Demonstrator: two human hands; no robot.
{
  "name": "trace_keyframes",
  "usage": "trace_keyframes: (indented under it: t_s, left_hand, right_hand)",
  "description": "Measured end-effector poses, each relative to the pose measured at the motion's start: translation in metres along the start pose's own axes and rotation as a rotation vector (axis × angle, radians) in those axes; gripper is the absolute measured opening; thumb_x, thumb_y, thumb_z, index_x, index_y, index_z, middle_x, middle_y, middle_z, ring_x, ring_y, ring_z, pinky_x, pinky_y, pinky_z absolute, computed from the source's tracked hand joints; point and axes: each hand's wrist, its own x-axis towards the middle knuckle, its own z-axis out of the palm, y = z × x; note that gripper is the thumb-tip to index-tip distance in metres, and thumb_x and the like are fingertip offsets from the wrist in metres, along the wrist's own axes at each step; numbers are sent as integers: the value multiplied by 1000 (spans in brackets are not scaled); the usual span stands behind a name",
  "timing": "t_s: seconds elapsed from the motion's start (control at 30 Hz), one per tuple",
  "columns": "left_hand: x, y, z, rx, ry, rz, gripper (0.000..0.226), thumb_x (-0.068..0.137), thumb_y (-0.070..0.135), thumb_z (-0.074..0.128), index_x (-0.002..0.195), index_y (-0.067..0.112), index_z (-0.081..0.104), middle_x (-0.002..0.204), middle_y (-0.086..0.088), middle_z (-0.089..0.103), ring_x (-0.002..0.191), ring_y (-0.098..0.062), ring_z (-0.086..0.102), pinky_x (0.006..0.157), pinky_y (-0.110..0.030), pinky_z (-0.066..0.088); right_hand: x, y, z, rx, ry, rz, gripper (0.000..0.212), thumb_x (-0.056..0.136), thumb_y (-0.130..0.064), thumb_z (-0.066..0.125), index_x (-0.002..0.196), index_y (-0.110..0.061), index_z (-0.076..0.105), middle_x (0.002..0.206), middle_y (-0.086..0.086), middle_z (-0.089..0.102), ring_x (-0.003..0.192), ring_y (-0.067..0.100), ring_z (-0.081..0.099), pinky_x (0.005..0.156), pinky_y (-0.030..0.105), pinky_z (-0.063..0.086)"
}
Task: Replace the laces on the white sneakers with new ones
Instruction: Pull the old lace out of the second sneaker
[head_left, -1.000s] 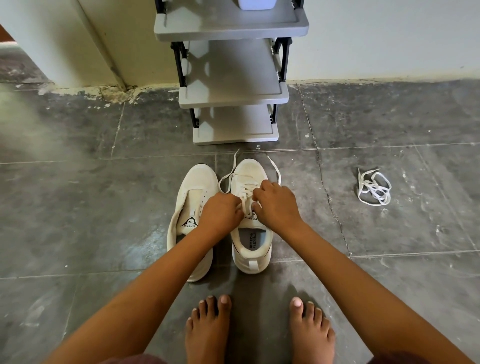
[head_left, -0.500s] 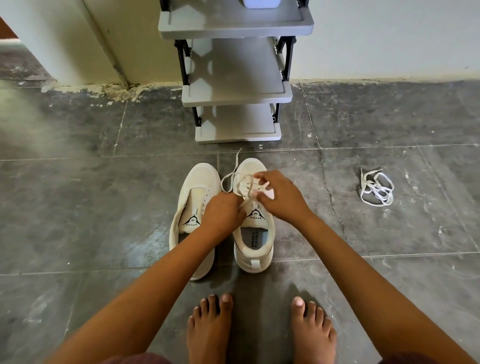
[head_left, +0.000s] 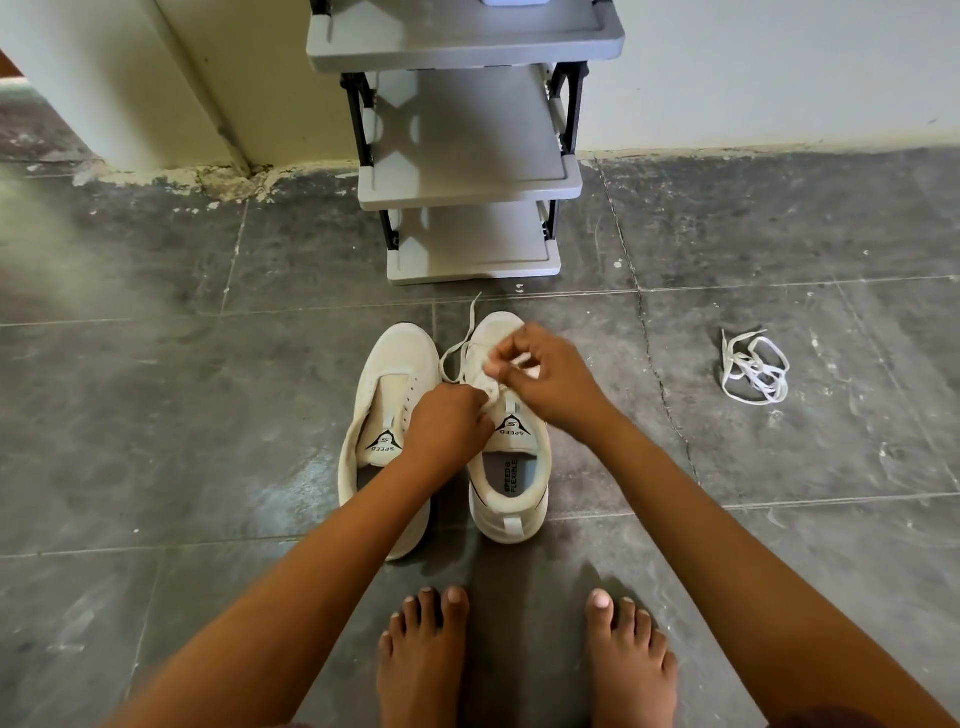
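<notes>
As two hands (head_left: 448, 422) (head_left: 551, 385) pinch one lace (head_left: 458, 352), two sneakers (head_left: 401, 359) (head_left: 511, 517)

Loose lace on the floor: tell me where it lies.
Head view, right side: the loose lace lies tangled on the floor, apart from the right sneaker, whose own lace the right hand pinches.
</notes>
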Motion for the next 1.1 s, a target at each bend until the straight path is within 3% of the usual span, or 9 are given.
trace_keyframes:
  t_s: [0.1,0.17,0.33,0.57,0.63,0.77,0.87,0.93,1.1]
  left_hand:
    - [0,0,0,-5,-4,6,19,87,20,53,75,6,54,83,-17,62,82,-32,56,66,-34,37]
    - [0,-2,0,-19,-1,4,18,88,20,53,74,8,51,85,-17,62,83,-32,56,66,-34,37]
    - [-1,-7,7,-68,31,12,26,88,25,56,105,7,64,106,-10,60,97,-27,56,75,-33,41]
    - [-1,-13,10,-193,20,-13,45,88,31,60,131,16,56,120,-6,64,106,-22,59,89,-30,43]
    - [-2,-10,11,-166,22,-5,38,90,28,55,125,14,60,111,-10,67,100,-26,60,85,-34,45]
    - [-2,-5,12,-72,5,15,31,91,24,50,114,7,62,98,-15,66,94,-32,59,78,-42,46]
    - [-2,-4,12,-50,2,12,33,92,25,50,119,9,61,99,-15,67,94,-31,59,80,-41,48]
    - [-2,-4,10,-49,-7,11,33,92,25,50,119,8,61,99,-15,67,94,-31,59,80,-41,48]
    - [-3,-3,9,-25,-21,40,28,92,26,49,108,8,63,96,-15,66,92,-31,59,74,-39,45]
  right_hand:
    - [8,-11,-13,84,86,-42,9,82,-16,71,78,-23,65,82,-16,54,72,-9,54,71,12,44]
    - [9,-3,-15,-75,70,13,7,84,-21,69,90,-18,68,91,-10,55,81,-5,54,78,21,47]
    - [-15,37,4,-623,-285,93,55,84,-34,63,135,-22,46,134,4,41,123,22,41,91,36,42]
    - [-10,37,15,-827,-77,-64,25,93,-27,50,111,-14,61,116,4,49,106,21,50,67,31,40]
    - [-6,34,17,-764,-52,-4,20,91,-23,51,103,-13,63,113,3,52,104,21,52,68,31,39]
    - [11,18,0,-132,65,179,10,87,-19,63,86,-10,67,101,5,62,89,16,58,79,31,46]
    - [11,9,-2,49,138,113,6,86,-15,65,80,-15,63,97,5,63,75,2,54,69,10,41]
    - [8,14,0,41,128,121,5,86,-17,64,82,-16,63,100,4,63,76,3,54,67,5,39]
    - [-6,38,5,-555,-204,147,36,82,-33,63,116,-22,60,123,2,47,115,19,47,86,35,45]
